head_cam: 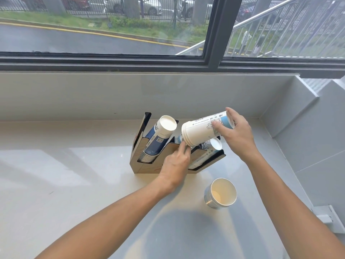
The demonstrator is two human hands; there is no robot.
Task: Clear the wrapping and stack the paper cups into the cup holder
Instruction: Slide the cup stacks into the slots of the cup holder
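A wooden cup holder [149, 166] with slanted slots stands on the pale counter. Its left slot holds a dark blue stack of cups [158, 139], and the right slot holds a white and light blue stack [207, 156]. My right hand [237, 133] grips a short stack of white cups [201, 129] lying on its side above the holder, rims pointing left. My left hand [176, 165] rests in front of the holder, its fingertips touching the lower rim of that held stack. Another short stack of cups [221, 193] stands upright, mouth up, on the counter to the right.
The counter [74, 174] runs to a low tiled wall under a dark-framed window [212, 34]. A tiled side wall rises at the right, with a white socket box [330, 219] near the counter's right edge.
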